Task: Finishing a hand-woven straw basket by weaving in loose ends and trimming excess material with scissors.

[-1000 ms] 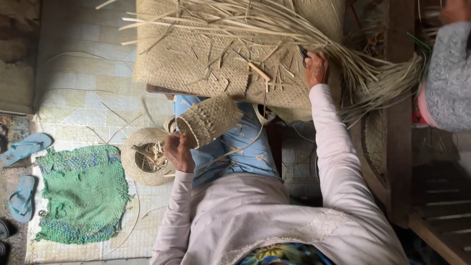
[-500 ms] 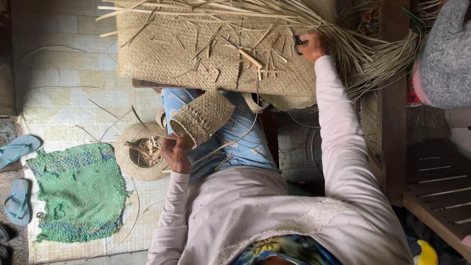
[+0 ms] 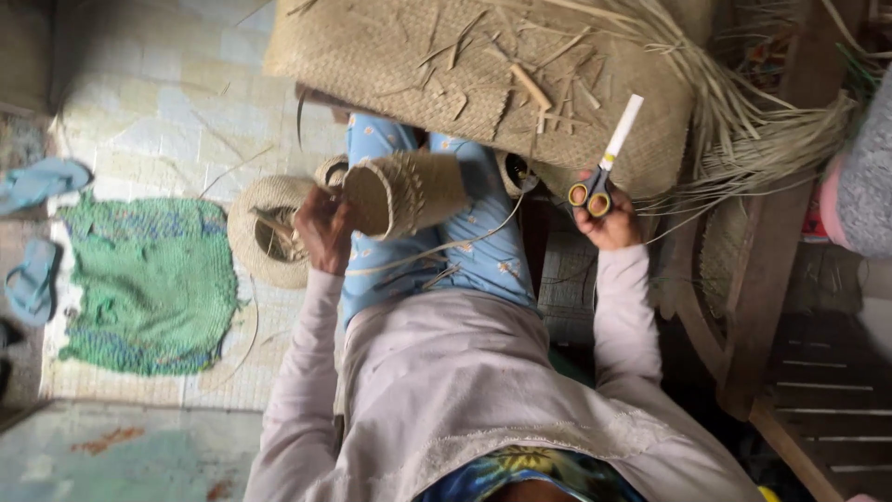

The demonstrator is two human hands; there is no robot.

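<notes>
My left hand (image 3: 323,232) grips the rim of a small woven straw basket (image 3: 409,193) that rests on its side on my lap. My right hand (image 3: 606,221) holds a pair of scissors (image 3: 602,167) with yellow finger rings and a white sheath over the blades, pointing up and away from me. The scissors hover in front of a large woven straw mat (image 3: 483,74) strewn with loose strips. A thin straw strand trails from the basket across my blue trousers.
A round woven bowl (image 3: 260,232) with scraps sits on the tiled floor by my left knee. A green knitted mat (image 3: 153,279) and blue sandals (image 3: 42,181) lie further left. Loose straw bundles (image 3: 762,149) and a wooden chair frame (image 3: 762,307) stand at right, beside another person's grey sleeve (image 3: 869,177).
My right hand has drawn back from the far edge of the large mat toward me, now lifting the scissors clear. The left hand still holds the small basket.
</notes>
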